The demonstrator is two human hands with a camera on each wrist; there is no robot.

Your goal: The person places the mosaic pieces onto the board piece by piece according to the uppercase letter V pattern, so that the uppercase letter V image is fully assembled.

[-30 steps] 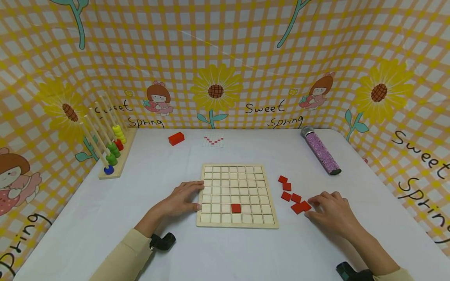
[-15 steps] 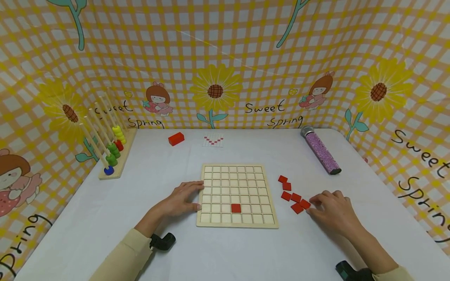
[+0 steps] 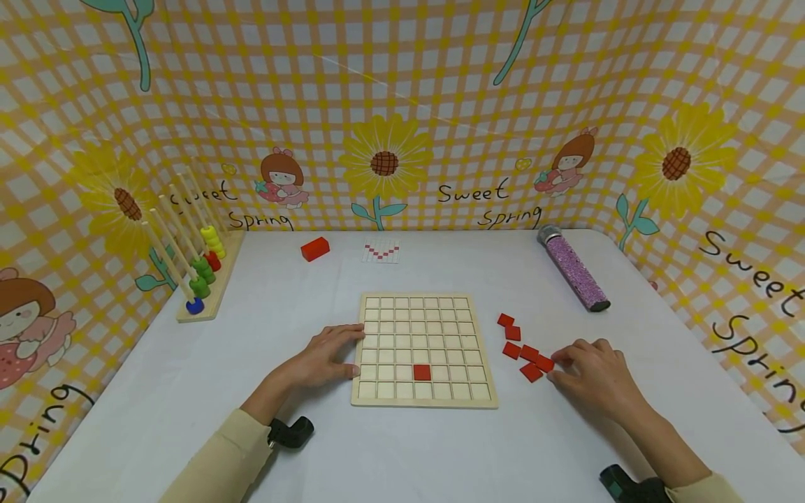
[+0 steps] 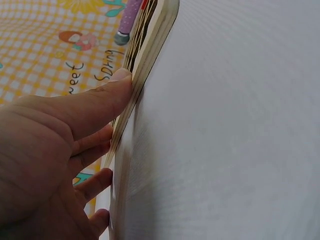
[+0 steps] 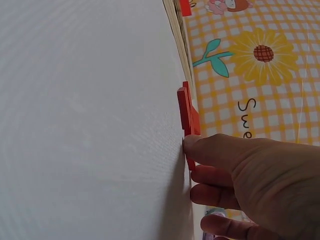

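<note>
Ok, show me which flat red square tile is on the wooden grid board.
The tile on the board, second row from the near edge; the other six lie outside.

A bead stand (image 3: 219, 286); a microphone (image 3: 574, 271) (purple, glittery).

Draped booth (image 3: 745, 63), wider room not identifiable: one white counter (image 3: 402, 454), enclosed left, far and right by yellow-checked, sunflower-printed cloth (image 3: 402, 91).

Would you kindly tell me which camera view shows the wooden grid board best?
The head view: it shows the wooden grid board nearly whole from above, one red tile in a cell. The left wrist view shows mainly its edge; the right wrist view, only a narrow strip.
</note>
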